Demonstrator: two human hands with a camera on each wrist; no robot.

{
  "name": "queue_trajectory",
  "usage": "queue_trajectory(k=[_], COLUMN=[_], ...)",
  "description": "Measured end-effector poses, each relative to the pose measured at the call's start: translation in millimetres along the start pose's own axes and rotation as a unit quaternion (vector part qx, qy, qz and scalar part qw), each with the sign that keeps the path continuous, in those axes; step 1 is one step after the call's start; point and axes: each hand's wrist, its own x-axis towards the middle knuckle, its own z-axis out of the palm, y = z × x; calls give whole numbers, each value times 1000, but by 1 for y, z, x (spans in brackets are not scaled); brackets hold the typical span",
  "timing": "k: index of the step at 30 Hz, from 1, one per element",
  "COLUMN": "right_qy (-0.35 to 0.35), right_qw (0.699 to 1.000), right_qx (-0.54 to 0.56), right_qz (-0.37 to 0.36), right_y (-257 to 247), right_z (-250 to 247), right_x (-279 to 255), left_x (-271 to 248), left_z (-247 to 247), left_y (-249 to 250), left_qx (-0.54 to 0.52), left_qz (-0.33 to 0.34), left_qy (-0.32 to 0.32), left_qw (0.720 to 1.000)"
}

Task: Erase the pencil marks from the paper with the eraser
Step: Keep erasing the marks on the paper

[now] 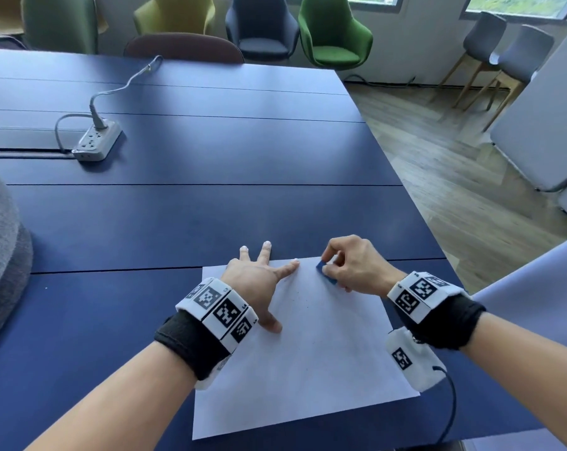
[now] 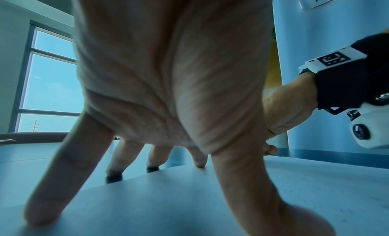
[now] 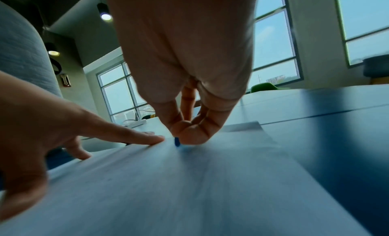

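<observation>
While the paper (image 1: 311, 346) lies flat on the blue table (image 1: 178, 216), white with only faint grey traces, rubbing looks under way near its far edge. The left hand (image 1: 259, 281) presses it down with splayed, straight fingers; the right hand (image 1: 353, 265) pinches the small blue eraser (image 1: 325, 271) against the sheet. Next, I judge, come short strokes with steady bracing.

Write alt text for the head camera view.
A right hand pinches a blue eraser against a white paper on a dark blue table, while the left hand presses spread fingers on it.
</observation>
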Motion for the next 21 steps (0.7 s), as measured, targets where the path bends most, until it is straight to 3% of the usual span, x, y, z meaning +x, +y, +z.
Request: queue_trajectory(k=[4, 8, 13, 16, 18, 21], right_qy=[-61, -10, -106, -48, -46, -130], right_qw=[996, 999, 992, 996, 996, 987], right_qx=[-63, -41, -62, -67, -57, -71], right_qz=[-36, -26, -41, -43, -48, -57], right_y=[-1, 5, 3, 5, 8, 7], right_z=[1, -8, -7, -8, -4, -2], right_x=[-4, 2, -9, -3, -7, -20], left_x=[1, 2, 2, 3, 3, 2], left_z=[0, 0, 0, 0, 0, 0], left_y=[0, 0, 1, 0, 0, 1], left_qx=[-6, -6, -5, -4, -1, -4], left_qz=[-4, -4, -7, -6, -6, -9], left_qy=[-5, -6, -11, -13, -11, -10], left_qw=[1000, 1000, 1000, 1000, 1000, 1000])
